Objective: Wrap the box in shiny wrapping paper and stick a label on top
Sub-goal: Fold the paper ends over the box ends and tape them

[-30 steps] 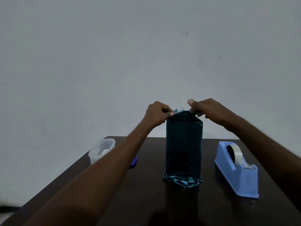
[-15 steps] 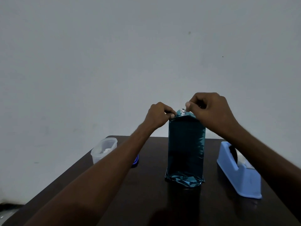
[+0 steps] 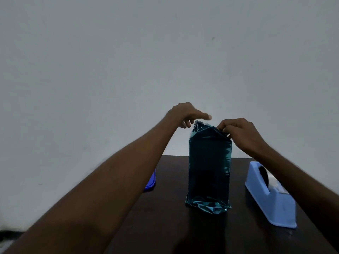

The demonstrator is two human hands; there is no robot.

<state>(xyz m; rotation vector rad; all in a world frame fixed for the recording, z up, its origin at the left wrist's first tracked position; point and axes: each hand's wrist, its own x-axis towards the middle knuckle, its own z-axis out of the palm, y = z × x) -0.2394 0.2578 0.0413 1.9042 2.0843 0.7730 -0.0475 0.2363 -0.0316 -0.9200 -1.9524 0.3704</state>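
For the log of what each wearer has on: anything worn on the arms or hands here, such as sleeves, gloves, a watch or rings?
Nothing worn shows. Both forearms are bare as far as the frame reaches, with no sleeve edge in view. The left hand and right hand are ungloved, with no watch, band or ring that can be made out in the dim light.
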